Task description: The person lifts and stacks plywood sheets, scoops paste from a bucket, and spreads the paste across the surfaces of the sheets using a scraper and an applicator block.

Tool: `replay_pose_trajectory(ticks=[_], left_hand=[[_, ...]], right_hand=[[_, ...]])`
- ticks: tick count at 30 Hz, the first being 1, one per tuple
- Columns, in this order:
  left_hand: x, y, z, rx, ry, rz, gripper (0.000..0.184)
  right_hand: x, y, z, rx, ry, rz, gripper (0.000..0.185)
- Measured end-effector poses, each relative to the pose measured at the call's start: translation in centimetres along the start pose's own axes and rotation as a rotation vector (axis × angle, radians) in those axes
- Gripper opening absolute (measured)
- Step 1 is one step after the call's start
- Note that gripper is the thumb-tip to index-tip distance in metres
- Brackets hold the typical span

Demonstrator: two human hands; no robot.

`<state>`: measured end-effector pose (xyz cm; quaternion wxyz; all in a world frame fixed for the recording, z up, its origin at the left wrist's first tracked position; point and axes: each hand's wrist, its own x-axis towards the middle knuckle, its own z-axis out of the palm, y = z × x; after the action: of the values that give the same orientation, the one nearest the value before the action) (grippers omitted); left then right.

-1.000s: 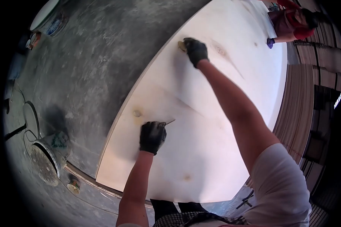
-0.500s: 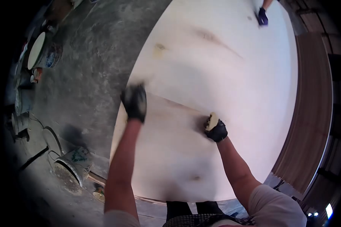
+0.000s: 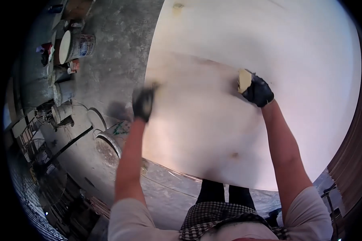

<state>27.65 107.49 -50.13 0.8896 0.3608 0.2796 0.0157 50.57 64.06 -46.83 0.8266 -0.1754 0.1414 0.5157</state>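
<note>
A large white panel [image 3: 213, 116] lies in front of me, with brownish and yellowish smudges on it. My right hand [image 3: 260, 91], in a black glove, is closed around a pale yellow, putty-like lump [image 3: 244, 80] over the panel's middle. What is under or behind the lump is hidden. Close to the panel's left edge is my left hand [image 3: 143, 103], also in a black glove. Motion smears its fingers, and a dark blur at its top cannot be made out.
Several used buckets stand on the grey floor to the left, among them a pale-topped one [image 3: 79, 46] and a tipped one [image 3: 108, 143] by the panel's near left corner. A ridged brown surface [image 3: 352, 148] lies right of the panel.
My view has shifted, so the panel's far end and another person's gloved hand have left it. My right hand, still holding the lump, appears higher and farther right. My left hand stays by the edge, blurred.
</note>
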Motion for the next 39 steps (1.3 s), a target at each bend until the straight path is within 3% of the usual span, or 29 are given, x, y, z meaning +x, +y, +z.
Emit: replay_pose_trajectory(ticks=[1, 2, 3, 4, 6, 7, 8, 9, 10, 11, 12, 14, 15, 17, 18, 19, 20, 23, 24, 25, 26, 27, 29, 30, 34, 36, 37, 38, 39], left_hand=[[-6.3, -3.5, -8.9, -0.295, -0.259, -0.01, 0.045], [-14.4, -7.3, -8.1, 0.212, 0.046, 0.114, 0.038], [-22.6, -11.1, -7.0, 0.719, 0.383, 0.074, 0.032], [-30.3, -14.0, -4.5, -0.042, 0.496, 0.013, 0.027], [-42.9, -15.6, 0.5, 1.748, 0.277, -0.108, 0.018], [-46.6, -15.6, 4.6, 1.593, 0.385, -0.097, 0.016], [-50.6, -16.5, 6.7, 1.063, 0.59, -0.191, 0.018], [-53.7, -17.1, 8.9, 0.83, 0.652, -0.179, 0.019], [-56.6, -17.3, 10.7, 0.595, 0.697, -0.174, 0.022], [-59.0, -17.0, 11.7, 0.546, 0.672, -0.205, 0.019], [-61.1, -16.8, 11.9, 0.502, 0.633, -0.238, 0.017], [-64.5, -16.4, 7.4, 0.72, 0.554, -0.586, 0.023], [-63.6, -15.7, 8.3, 0.9, 0.616, -0.538, 0.028], [-63.3, -14.0, 12.1, 1.253, 0.775, -0.405, 0.04], [-62.8, -14.0, 12.1, 1.289, 0.693, -0.337, 0.043], [-62.1, -14.5, 11.7, 1.325, 0.612, -0.271, 0.047], [-61.8, -14.5, 11.6, 1.358, 0.53, -0.205, 0.051], [-59.5, -11.9, 18.7, 1.736, 0.294, -0.521, 0.056], [-59.1, -13.4, 17.6, 1.875, 0.142, -0.502, 0.049], [-59.0, -13.3, 19.3, 1.777, -0.031, -0.531, 0.044], [-57.8, -16.9, 12.9, 1.899, -0.459, 0.129, 0.04], [-56.8, -16.8, 14.6, 1.828, -0.563, -0.097, 0.04], [-56.7, -17.0, 20.0, 1.709, -0.55, 0.106, 0.047], [-56.9, -16.7, 22.3, 1.921, -0.721, 0.658, 0.046], [-64.8, -10.8, 39.9, 0.523, -0.646, -0.348, 0.049], [-68.1, -9.8, 42.9, 0.499, -0.918, -0.292, 0.044], [-71.2, -9.0, 45.3, 0.267, -0.903, -0.463, 0.044], [-73.7, -7.9, 46.7, 0.44, -1.051, -0.265, 0.045], [-75.8, -6.6, 48.0, 0.645, -1.102, -0.107, 0.047]], right_hand=[[0.1, 0.1, -0.1, -0.012, 0.011, -0.002, 0.045], [0.2, 0.1, 0.0, -0.023, 0.017, -0.021, 0.044], [0.3, 0.3, 0.3, -0.035, 0.024, -0.04, 0.044], [0.1, 0.5, 0.6, -0.043, 0.037, -0.055, 0.044], [-0.4, 1.4, 1.3, 0.03, -0.058, -0.094, 0.041], [-0.8, 1.9, 1.6, 0.066, -0.056, -0.117, 0.04], [-1.2, 2.6, 1.2, 0.101, -0.054, -0.139, 0.04], [-1.4, 3.4, -4.0, 0.045, -0.094, -0.036, 0.04], [-4.8, 5.2, -2.4, 0.031, -0.013, -0.043, 0.04], [-8.6, 7.2, -0.7, -0.373, 0.01, -0.118, 0.04], [-12.6, 9.5, -0.4, -0.4, -0.049, -0.191, 0.039], [-21.1, 13.5, 1.2, -0.705, -0.028, -0.235, 0.035], [-25.4, 15.5, 2.0, -0.854, -0.013, -0.257, 0.034], [-33.2, 18.7, 1.9, -0.214, 0.102, 0.093, 0.046], [-37.0, 19.9, 5.3, -0.076, 0.199, 0.022, 0.05], [-40.5, 20.1, 8.2, -0.21, 0.168, 0.015, 0.051], [-43.6, 21.9, 6.1, -0.093, 0.18, 0.068, 0.052], [-52.0, 23.9, 9.9, -0.114, 0.187, 0.0, 0.05], [-54.4, 24.6, 10.7, -0.124, 0.143, -0.024, 0.049], [-56.6, 25.8, 11.0, -0.066, 0.164, -0.037, 0.046], [-57.6, 25.7, 14.8, -0.12, 0.203, -0.112, 0.049], [-59.2, 26.2, 16.9, -0.175, 0.179, -0.176, 0.048], [-62.9, 28.1, 20.6, -0.218, 0.197, -0.275, 0.046], [-64.9, 29.3, 22.7, -0.207, 0.239, -0.312, 0.045], [-70.0, 35.3, 26.7, -0.356, 0.172, -0.542, 0.038], [-72.0, 37.7, 27.0, -0.077, 0.055, -0.492, 0.038], [-73.4, 39.0, 28.4, -0.27, 0.106, -0.577, 0.04], [-74.2, 39.7, 28.9, -0.559, 0.117, -0.672, 0.039], [-75.4, 40.2, 29.5, -0.379, 0.141, -0.611, 0.038]])
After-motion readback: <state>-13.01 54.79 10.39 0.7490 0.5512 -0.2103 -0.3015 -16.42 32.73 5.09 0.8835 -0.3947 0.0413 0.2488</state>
